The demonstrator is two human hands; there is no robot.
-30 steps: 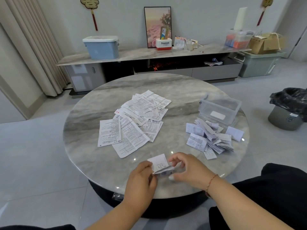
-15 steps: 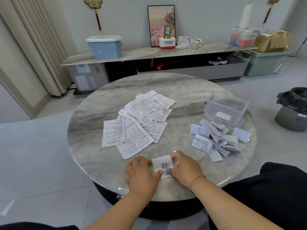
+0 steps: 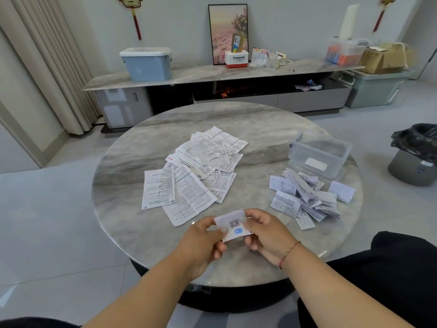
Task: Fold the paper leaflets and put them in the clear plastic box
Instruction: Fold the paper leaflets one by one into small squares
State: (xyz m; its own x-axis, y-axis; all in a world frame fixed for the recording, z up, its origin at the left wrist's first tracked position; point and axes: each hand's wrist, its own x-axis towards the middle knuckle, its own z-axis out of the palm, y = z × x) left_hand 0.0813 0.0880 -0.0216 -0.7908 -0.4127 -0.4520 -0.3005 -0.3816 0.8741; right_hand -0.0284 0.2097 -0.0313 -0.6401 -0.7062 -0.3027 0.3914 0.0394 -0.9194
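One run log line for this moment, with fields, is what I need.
stage: folding | both hands pinch small folded white paper leaflet with QR code | clear plastic box: no leaflets visible inside

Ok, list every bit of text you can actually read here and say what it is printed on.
"Panasonic": on the white and red box on the long sideboard.
QR code and blue round mark, no legible words: on the folded leaflet held by the left hand and right hand.
Flat leaflets, folded pile: print too small.
Clear plastic box label: blank.
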